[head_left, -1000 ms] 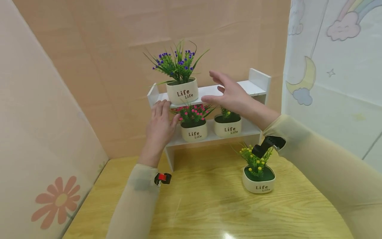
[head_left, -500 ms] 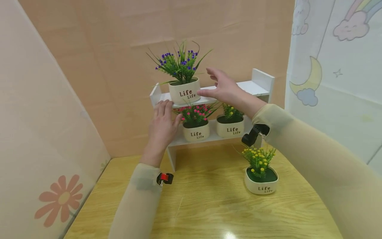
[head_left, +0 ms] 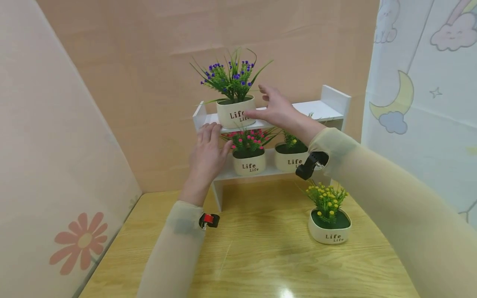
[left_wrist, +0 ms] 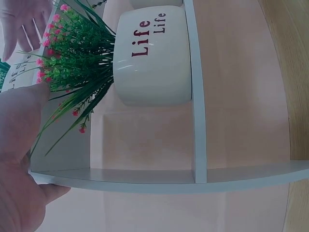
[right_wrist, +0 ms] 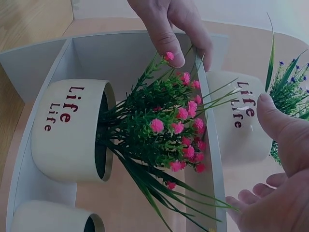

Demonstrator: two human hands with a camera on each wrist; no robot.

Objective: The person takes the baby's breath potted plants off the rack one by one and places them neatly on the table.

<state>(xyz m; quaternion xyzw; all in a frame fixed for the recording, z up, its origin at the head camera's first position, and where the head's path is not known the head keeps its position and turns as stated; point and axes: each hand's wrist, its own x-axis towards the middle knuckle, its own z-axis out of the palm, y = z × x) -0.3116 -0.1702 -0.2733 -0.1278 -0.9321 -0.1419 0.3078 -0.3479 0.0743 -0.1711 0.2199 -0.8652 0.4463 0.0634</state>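
Note:
In the head view, a cream pot of purple flowers marked "Life" stands on the top board at the left of a white shelf. My right hand is beside this pot, thumb overlapping its front and other fingers spread apart near its right side. My left hand rests its fingers on the top board's front left edge, just left of the pot, thumb held away. Below, a pot of pink flowers stands on the lower board; the right wrist view shows its pink blooms close under the top board.
To its right on the lower board is a pot with yellow flowers, partly behind my right arm. Another yellow-flowered pot stands on the wooden table in front of the shelf's right side. A peach backdrop hangs behind.
My right hand has moved left toward the purple-flowered pot, its thumb now overlapping the pot's front. My left hand stays at the shelf edge. The whole scene has shifted slightly right in view.

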